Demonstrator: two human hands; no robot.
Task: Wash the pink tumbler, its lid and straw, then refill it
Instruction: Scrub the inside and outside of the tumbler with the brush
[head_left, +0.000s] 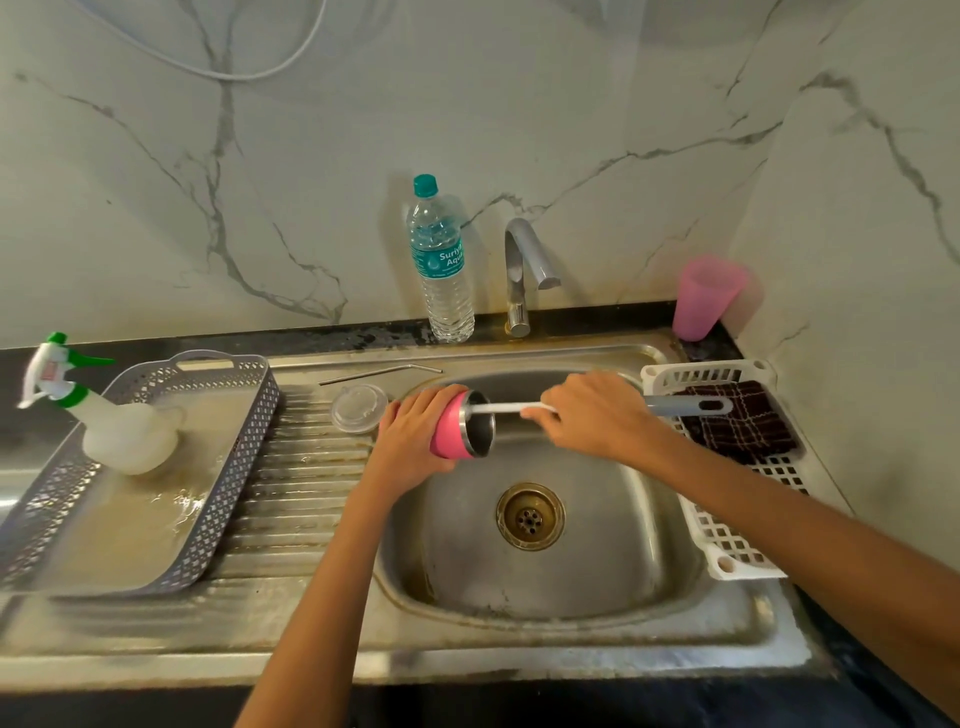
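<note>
Tumbler (451, 431): pink outside and steel inside, it is held on its side over the left part of the sink (597, 571), mouth turned to the right.
Left hand (415, 436): it is wrapped round the tumbler's closed end, fingers curled over the pink wall.
Right hand (592, 415): it is closed round a brush (498, 409), gripped where the white stem meets the grey handle. The brush head is hidden inside the tumbler's mouth.
Lid (359, 409): clear, it is laid flat on the ribbed draining board, just left of the tumbler.
Straw (379, 373): metal and bent at one end, it is laid on the board behind the lid.
Step in hand: the inside is judged to be under scrubbing. Lid, straw and refill are judged to remain.
Handling: the tumbler is judged stiff, sturdy and fairly light while empty. The coated wall is likely slippery once wet or soapy.
Where to hold: a full wrap round the body near the base is advised, so the brush's push is countered and the rim is left free.
Risk: a slip into the basin is possible if the grip is loosened.
Refill source: a capped water bottle (444, 270) is stood upright beside the tap (522, 270).
Elsewhere: a spray bottle (104, 421) is set in a grey tray (228, 467) at left.
</note>
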